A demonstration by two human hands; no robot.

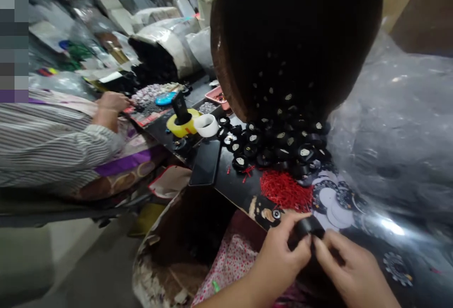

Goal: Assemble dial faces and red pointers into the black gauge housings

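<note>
Workroom: bagged and boxed goods fill the background. A dark desk (231, 195) runs diagonally across the view, its near edge worn.

Hands: both are at the near edge of the desk, lower right. The left hand (283, 253) and right hand (348, 263) hold a black round part (309, 227) between them. Left fingers: bent round its left side, index extended along the top, thumb at the near side. Right fingers: closed in narrowly at its lower right. Detail at the fingertips is too small and dark to read.

Near the hands: a small ring-shaped piece (276, 214) lies just beside the left index finger. Beyond it is a heap of thin red pieces (286, 190); to the right of the heap, overlapping printed discs (338, 213). A notched dial (398, 268) lies right of the right hand.

Farther back: many black round components (242, 161) spill at the mouth of a large sack (226, 74). Clear plastic (406, 110) is bunched to its right. A smartphone (205, 162) lies left of the components; behind it, a white tape roll (207, 128) touches a yellow tape roll (181, 131).

Left: a co-worker in a striped sleeve (63, 145) reaches one hand (112, 103) to the desk.
</note>
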